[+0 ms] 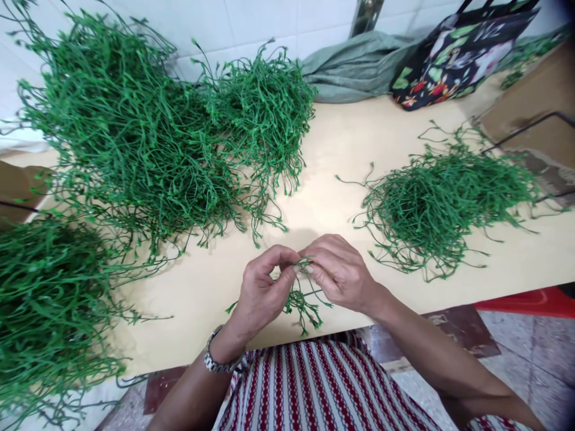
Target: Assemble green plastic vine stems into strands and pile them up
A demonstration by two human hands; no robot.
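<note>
Grip, left hand [263, 287]: thumb and forefinger pinched shut on a green plastic sprig [302, 296]; a metal watch [218, 359] on the wrist.

Grip, right hand [336, 269]: fingers closed on the same sprig's top, meeting the left fingertips. The two grips appear to steady the sprig's upper end between them, its branched strands dangling free toward 6 o'clock.

Sprig: one, held in the air above the near edge of the desk [341, 155], not resting on it.

Striped cloth [323, 389]: one, over the lap, at 6 o'clock from the hands.

Heaps of like green sprigs, four counted: small heap [440, 203] at 2 o'clock; middle heap [265, 114] at 12 o'clock; large heap [121, 137] at 10 o'clock; near heap [49, 305] at 9 o'clock. Likely sorted stock, ranged within arm's reach.

Floral bag [458, 54]: one, far edge, 1 o'clock. Grey-green sack [354, 66]: one, just beside it.
</note>
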